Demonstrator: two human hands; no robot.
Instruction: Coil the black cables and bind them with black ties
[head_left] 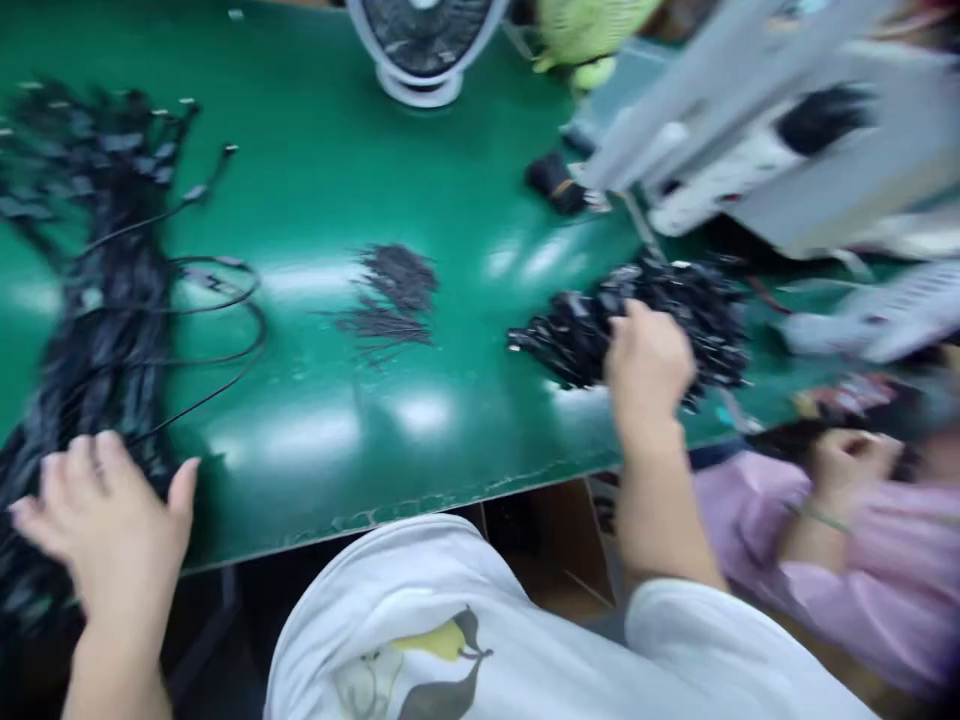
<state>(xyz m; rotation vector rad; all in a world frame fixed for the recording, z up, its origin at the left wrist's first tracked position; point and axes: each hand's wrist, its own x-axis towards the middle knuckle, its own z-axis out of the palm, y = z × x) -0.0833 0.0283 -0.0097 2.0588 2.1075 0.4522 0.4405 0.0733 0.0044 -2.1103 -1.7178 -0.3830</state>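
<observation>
My left hand (112,520) is open, fingers spread, over the near end of a long heap of black cables (124,270) at the left of the table. A single cable (255,310) loops out from that heap toward the middle, its plug end pointing away from me. On the right, my right hand (651,355) is closed at a pile of small black coiled cable bundles (574,335). Its fingertips are hidden, so what it grips cannot be made out. Between the hands lies a small heap of thin dark ties (401,280).
A fan (424,90) stands at the back of the green table (315,440). A dark coil with a band (555,183), a white power strip (720,170) and grey equipment (862,160) are at the right. A co-worker in a pink garment (757,500) sits at the lower right.
</observation>
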